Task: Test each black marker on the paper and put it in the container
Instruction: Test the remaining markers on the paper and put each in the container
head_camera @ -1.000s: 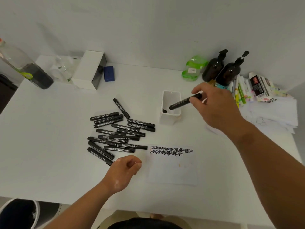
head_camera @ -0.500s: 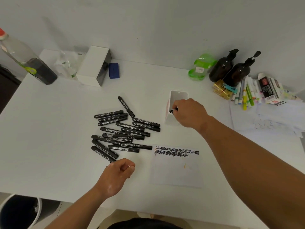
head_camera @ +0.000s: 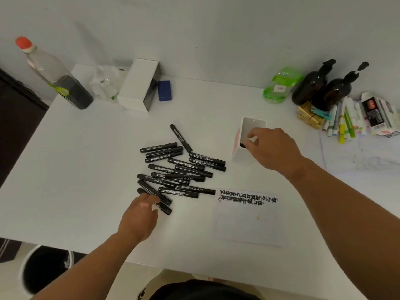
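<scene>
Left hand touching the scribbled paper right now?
Apart. Head view: bare table separates the left hand from the paper; the hand is at the marker pile.

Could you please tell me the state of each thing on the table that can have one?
container: upright, open-topped, holding a marker.
marker: standing in the container, pinched by the right hand.
left hand: open, fingers touching the nearest loose marker.
loose markers: capped, lying flat in a pile.
paper: flat, two scribbled rows at its top.
clear bottle: red cap on.
pump bottles: upright.
</scene>
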